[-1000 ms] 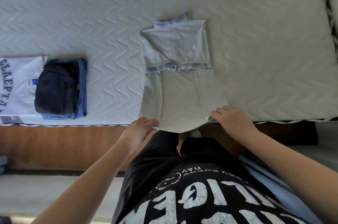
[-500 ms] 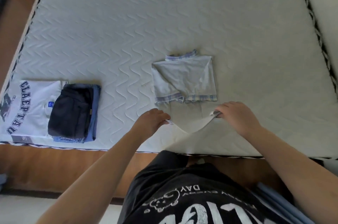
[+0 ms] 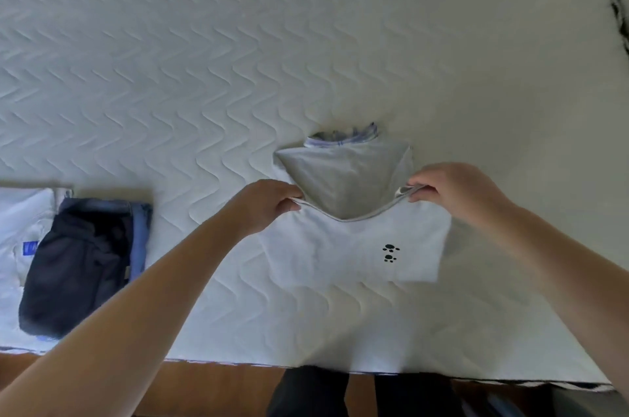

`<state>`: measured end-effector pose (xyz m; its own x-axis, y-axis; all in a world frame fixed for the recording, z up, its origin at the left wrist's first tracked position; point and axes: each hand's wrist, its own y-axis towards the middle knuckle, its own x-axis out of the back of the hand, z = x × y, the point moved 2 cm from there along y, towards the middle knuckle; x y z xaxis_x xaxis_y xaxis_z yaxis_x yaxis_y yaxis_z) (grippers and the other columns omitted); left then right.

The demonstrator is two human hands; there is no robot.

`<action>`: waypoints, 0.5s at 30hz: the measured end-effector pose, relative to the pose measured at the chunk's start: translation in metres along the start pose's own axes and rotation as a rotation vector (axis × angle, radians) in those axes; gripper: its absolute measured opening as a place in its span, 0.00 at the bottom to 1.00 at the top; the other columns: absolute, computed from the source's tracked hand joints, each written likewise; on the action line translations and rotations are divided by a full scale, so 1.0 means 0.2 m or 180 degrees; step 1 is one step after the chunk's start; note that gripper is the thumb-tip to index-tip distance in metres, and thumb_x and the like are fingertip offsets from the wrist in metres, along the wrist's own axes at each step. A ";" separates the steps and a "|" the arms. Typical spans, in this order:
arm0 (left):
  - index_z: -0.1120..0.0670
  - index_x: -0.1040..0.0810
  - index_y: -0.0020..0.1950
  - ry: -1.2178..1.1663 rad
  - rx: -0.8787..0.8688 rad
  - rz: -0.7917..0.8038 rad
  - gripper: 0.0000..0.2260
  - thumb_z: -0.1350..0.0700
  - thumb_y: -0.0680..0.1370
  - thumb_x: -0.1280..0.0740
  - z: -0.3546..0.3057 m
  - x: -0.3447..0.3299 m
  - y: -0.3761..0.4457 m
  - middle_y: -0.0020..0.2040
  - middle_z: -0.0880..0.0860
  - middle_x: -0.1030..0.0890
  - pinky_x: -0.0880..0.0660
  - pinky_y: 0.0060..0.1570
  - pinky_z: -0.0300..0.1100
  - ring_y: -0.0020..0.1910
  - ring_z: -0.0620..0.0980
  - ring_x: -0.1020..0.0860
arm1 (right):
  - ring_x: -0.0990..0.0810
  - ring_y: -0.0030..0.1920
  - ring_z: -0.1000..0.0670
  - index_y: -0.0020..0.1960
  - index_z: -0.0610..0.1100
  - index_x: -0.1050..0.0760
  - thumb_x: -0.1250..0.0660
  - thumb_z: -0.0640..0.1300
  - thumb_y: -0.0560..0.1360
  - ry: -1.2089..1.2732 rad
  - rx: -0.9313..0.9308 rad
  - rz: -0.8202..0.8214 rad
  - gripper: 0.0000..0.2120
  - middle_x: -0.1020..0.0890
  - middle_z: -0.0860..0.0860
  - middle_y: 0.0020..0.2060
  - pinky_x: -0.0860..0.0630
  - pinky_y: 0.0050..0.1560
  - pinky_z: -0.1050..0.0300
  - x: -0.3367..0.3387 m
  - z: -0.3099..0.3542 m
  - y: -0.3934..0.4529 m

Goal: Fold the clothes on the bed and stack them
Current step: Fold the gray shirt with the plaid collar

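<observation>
A: Why was the hem up? Pale grey collared shirt lay mid-mattress.
B: Left hand, right hand each pinched a hem corner, folding toward the collar.

The shirt is pale grey with two black paw prints and a blue-striped collar at 12 o'clock. The bed is white, quilted in zigzags. At 9 o'clock: navy garment on blue, beside white.
</observation>
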<state>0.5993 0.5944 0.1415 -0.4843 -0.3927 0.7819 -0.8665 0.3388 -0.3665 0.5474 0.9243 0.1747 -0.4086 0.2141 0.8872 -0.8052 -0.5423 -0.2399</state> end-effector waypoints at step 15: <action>0.47 0.20 0.51 0.0013 0.0612 -0.0237 0.06 0.47 0.77 0.31 0.58 -0.07 0.93 0.40 0.44 0.21 0.34 0.35 0.34 0.37 0.39 0.26 | 0.23 0.36 0.45 0.51 0.43 0.19 0.25 0.46 0.71 0.0656 -0.0481 -0.0288 0.11 0.19 0.46 0.36 0.32 0.38 0.55 -0.45 -0.68 0.88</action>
<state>0.4309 0.5641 0.0044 -0.4178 -0.4071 0.8123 -0.9073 0.1392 -0.3969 0.3837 0.9190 -0.0005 -0.3986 0.4254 0.8125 -0.8910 -0.3895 -0.2332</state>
